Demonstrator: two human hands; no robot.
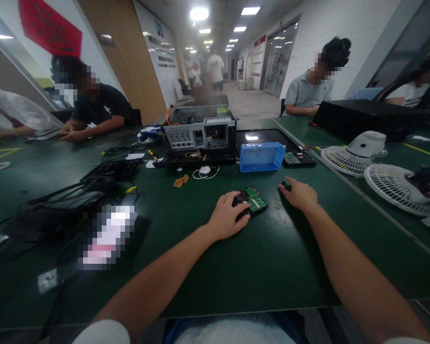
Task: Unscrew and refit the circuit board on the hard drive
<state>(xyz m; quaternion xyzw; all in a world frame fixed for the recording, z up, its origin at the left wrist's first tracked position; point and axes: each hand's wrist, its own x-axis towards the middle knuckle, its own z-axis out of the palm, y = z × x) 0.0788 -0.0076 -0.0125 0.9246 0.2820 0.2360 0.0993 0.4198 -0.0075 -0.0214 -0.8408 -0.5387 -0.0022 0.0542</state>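
Observation:
A hard drive (257, 200) lies on the green table with its green circuit board facing up. My left hand (226, 217) grips it from the left, fingers over its dark part and thumb along the near edge. To the right of the drive, my right hand (301, 193) is low over the table, its fingers closed around a small dark object (285, 184) too small to name. Beyond the hands a blue plastic bin (261, 157) stands on its side. A second hard drive (299, 159) sits right of the bin.
An opened computer case (200, 131) stands at the back, near a dark flat screen (267, 137). Fan parts (397, 186) lie right; black cables (68, 200) and a lit phone (109, 234) left. An orange-brown scrap (181, 180) lies mid-table. Other people sit across the table.

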